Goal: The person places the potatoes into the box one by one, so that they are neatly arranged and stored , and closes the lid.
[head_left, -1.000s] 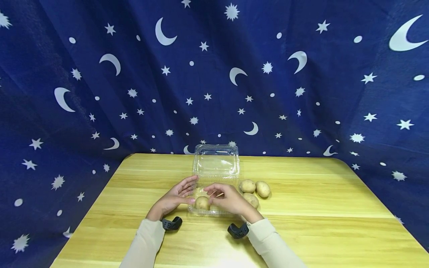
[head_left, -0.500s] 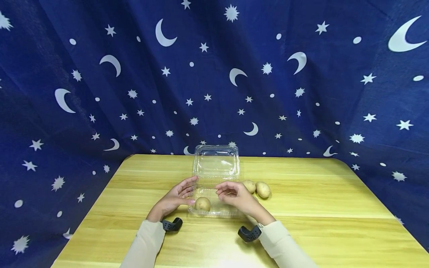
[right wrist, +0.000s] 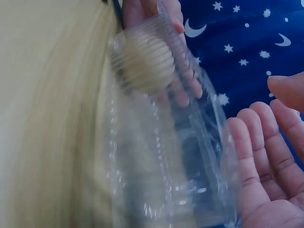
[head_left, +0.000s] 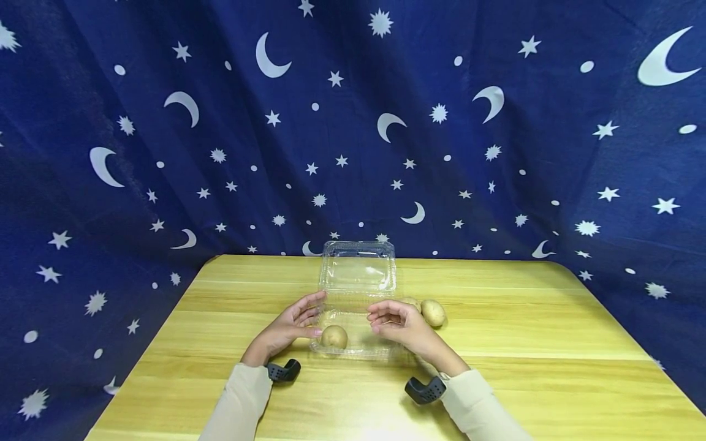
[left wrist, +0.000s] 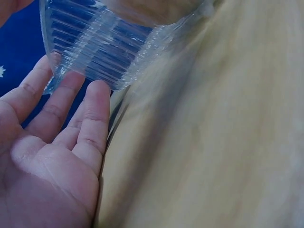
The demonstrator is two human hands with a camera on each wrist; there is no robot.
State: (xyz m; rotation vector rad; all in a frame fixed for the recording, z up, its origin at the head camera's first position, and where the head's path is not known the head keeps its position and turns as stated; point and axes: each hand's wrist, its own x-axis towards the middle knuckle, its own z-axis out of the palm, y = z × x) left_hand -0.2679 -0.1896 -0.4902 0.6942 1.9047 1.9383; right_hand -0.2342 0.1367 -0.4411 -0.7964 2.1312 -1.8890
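A clear plastic clamshell box [head_left: 353,353] lies on the table with its lid [head_left: 358,274] raised at the back. One potato [head_left: 334,337] sits in the front left corner of the base. At the box's left side is my left hand [head_left: 287,329], and its fingertips [left wrist: 98,92] meet the ribbed wall in the left wrist view. My right hand [head_left: 405,326] hovers by the right side of the box, fingers loosely bent and nothing in them. Through the plastic, the right wrist view also shows the potato [right wrist: 147,61].
Just beyond the right hand lie a potato [head_left: 433,313] and another [head_left: 411,301], mostly covered by that hand. The wooden table [head_left: 524,349] ends at a dark blue curtain [head_left: 353,122] printed with moons and stars.
My right hand has let go of the potato area and moved right, out from over the box. The box has shifted very slightly. My left hand stays in place.
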